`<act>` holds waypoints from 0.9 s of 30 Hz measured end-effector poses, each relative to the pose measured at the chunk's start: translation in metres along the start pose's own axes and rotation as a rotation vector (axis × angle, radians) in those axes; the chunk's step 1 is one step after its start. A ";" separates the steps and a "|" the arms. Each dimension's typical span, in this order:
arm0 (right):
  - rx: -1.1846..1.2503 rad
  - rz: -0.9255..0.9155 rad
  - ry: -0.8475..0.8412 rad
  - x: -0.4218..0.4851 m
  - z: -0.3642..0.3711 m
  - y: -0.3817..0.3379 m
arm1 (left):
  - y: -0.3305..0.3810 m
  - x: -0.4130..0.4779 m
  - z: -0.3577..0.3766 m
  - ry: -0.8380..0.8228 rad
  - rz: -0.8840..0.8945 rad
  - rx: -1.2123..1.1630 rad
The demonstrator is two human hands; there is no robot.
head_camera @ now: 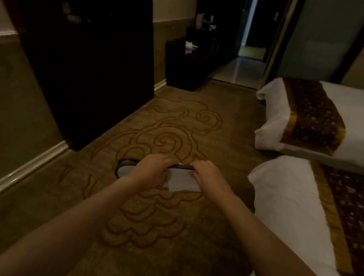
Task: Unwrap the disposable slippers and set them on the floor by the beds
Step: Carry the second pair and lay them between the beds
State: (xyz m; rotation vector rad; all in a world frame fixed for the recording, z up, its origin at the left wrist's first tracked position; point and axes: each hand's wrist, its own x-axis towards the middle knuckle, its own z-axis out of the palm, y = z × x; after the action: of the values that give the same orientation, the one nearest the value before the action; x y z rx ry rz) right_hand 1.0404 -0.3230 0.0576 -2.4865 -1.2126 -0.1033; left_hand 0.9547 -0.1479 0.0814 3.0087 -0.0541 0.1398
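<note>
A pair of white disposable slippers (179, 180) with dark sole edges is held flat together in mid-air above the patterned carpet (161, 227). My left hand (152, 168) grips the slippers near their middle, and the rounded left end sticks out past it. On the right end, my right hand (208, 175) is closed over the slippers. A loose white flap hangs below them between my hands. Whether a wrapper is still on them is too blurred to tell. Two beds (286, 210) with white sheets lie to the right.
The farther bed (361, 127) and the nearer one each carry a brown and gold runner. A tall dark wardrobe (90, 57) stands at the left. A low dark cabinet (185, 65) sits further back beside a doorway (247, 61). Open carpet lies between the wardrobe and the beds.
</note>
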 end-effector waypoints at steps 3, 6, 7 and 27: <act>0.010 0.081 0.007 0.038 -0.002 0.035 | -0.021 0.061 0.002 -0.001 0.085 -0.013; 0.019 0.138 0.023 0.080 -0.003 0.080 | -0.034 0.130 0.008 0.002 0.168 -0.004; 0.022 0.157 0.024 0.095 -0.002 0.095 | -0.038 0.153 0.010 0.008 0.186 -0.008; 0.033 0.383 0.116 0.379 -0.016 0.404 | -0.098 0.623 0.055 -0.096 0.419 -0.018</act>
State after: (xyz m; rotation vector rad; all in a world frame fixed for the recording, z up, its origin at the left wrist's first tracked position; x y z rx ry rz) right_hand 1.5925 -0.2723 0.0381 -2.5937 -0.6712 -0.1220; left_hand 1.5834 -0.0765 0.0733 2.9379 -0.6907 0.0330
